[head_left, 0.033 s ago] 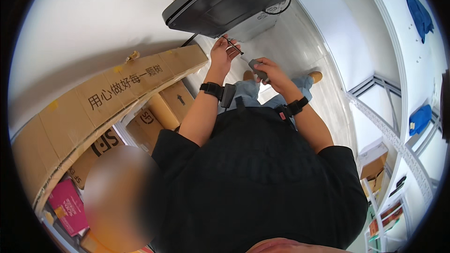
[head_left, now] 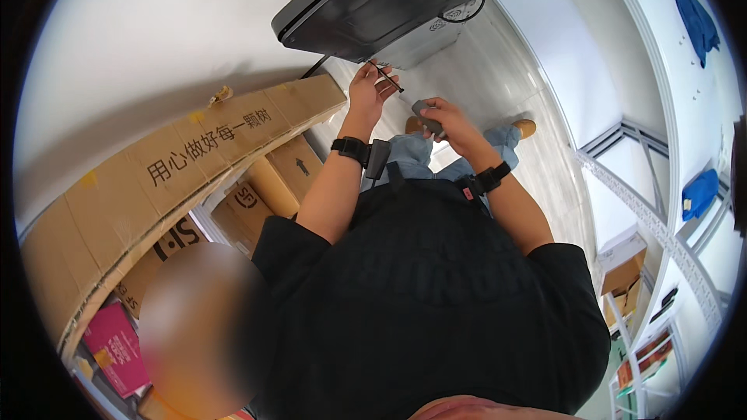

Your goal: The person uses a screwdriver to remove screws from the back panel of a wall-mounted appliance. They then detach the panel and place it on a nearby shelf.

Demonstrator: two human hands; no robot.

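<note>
A thin dark rod (head_left: 388, 78) with a small knob at its end slants across the fingers of my left hand (head_left: 370, 87). The thumb and fingers bend around its upper part, right under the edge of a large black panel (head_left: 373, 4). My right hand (head_left: 449, 126), a little lower and to the right, is wrapped round a grey oblong handheld tool (head_left: 426, 118) whose exact kind I cannot make out. Its front end points toward the rod, with a gap between them. Black straps with small devices sit on both wrists.
A long cardboard box (head_left: 187, 136) lies along the wall at my left, above several smaller cartons (head_left: 292, 173) and a pink box (head_left: 117, 348). A black cable (head_left: 464, 18) loops off the panel. White shelving (head_left: 661, 210) with blue cloths (head_left: 700, 194) stands at right.
</note>
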